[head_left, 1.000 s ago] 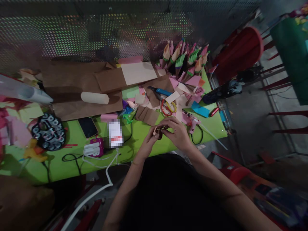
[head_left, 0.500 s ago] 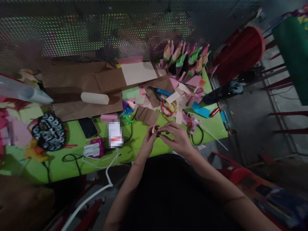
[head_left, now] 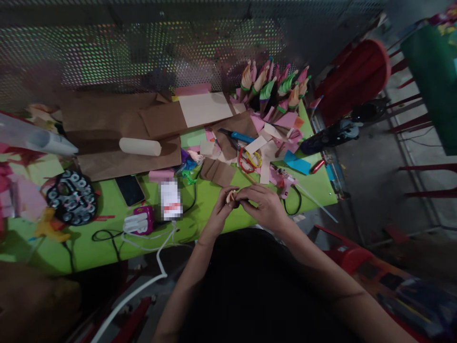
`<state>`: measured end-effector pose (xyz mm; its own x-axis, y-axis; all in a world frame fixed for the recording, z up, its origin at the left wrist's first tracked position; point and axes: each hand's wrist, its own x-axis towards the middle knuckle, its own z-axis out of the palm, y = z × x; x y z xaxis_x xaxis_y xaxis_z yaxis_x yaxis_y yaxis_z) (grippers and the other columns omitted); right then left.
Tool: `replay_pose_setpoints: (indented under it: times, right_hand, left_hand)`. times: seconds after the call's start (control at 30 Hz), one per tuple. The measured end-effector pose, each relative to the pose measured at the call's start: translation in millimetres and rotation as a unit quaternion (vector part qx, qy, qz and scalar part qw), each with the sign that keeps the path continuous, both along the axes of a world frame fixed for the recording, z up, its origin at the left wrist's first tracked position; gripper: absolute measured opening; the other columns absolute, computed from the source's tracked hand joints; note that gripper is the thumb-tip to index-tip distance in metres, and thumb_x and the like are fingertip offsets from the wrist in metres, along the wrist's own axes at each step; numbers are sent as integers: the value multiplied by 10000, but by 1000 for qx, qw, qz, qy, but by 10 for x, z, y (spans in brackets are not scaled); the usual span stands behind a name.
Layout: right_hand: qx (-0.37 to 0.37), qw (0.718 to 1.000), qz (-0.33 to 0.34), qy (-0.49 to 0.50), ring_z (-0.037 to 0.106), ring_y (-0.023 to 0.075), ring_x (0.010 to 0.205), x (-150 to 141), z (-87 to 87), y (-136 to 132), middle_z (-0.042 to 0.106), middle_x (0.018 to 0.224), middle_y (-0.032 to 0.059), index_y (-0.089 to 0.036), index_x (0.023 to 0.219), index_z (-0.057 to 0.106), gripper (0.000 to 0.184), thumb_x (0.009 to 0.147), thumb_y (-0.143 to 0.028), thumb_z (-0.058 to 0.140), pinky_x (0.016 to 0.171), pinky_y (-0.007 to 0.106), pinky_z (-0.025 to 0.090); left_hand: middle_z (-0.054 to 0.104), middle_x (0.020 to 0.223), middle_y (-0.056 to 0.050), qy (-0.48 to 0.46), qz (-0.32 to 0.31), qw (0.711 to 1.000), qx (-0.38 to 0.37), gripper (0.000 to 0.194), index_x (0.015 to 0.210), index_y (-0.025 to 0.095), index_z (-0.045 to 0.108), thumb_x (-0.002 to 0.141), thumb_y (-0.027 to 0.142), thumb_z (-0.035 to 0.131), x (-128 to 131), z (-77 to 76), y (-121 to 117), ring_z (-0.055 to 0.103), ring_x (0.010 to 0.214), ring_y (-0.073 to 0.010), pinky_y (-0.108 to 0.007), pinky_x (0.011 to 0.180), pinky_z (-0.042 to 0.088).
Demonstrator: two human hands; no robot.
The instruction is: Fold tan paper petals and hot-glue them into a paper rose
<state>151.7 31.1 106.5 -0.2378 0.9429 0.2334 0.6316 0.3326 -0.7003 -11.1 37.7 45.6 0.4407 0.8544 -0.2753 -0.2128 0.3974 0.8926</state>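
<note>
Both left hand (head_left: 220,209) and right hand (head_left: 264,202) clamp small peach piece (head_left: 230,196), more visible than before.

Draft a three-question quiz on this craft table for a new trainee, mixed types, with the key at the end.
1. True or false: the pink glue gun lies left of the left hand.
2. Which of these rests on the large brown paper?
A) yellow glue gun
B) pale roll
C) scissors
3. What is the main colour of the small piece held in the left hand?

Key:
1. False; it lies to the right, beyond the right hand.
2. B
3. Peach
</note>
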Motion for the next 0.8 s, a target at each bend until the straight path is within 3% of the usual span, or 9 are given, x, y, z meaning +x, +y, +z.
replay_pose_setpoints:
  times: [0.3,0.5,0.67,0.8]
  right_hand:
    - [-1,997,68,-37,621,186,784,88,94,88,686,813,41,-222,811,640,202,798,-55,527,732,310,487]
    - [-23,998,60,-29,614,187,784,60,94,99,675,832,54,-210,854,634,173,820,-83,520,714,305,477]
    - [-77,993,-33,89,629,158,764,7,43,40,689,869,34,-215,958,649,148,862,-153,554,701,282,501]
    - [-116,976,-130,134,590,137,662,-38,27,-3,658,759,9,-204,845,633,65,876,-251,600,617,255,474]
  left_hand:
    - [605,1155,-67,8,-18,1000,6,500,1177,218,584,813,554,653,39,91,-10,548,1076,-228,-323,950,448]
    - [578,1092,-45,29,22,999,9,515,1137,228,559,819,630,615,64,110,-25,543,1018,-210,-330,921,464]
    - [566,980,-32,45,62,997,12,530,1076,227,557,812,686,588,86,56,-43,528,923,-196,-334,859,469]
    - [564,1019,-42,57,70,995,47,495,1094,226,573,840,651,584,100,56,-60,532,923,-191,-328,853,466]
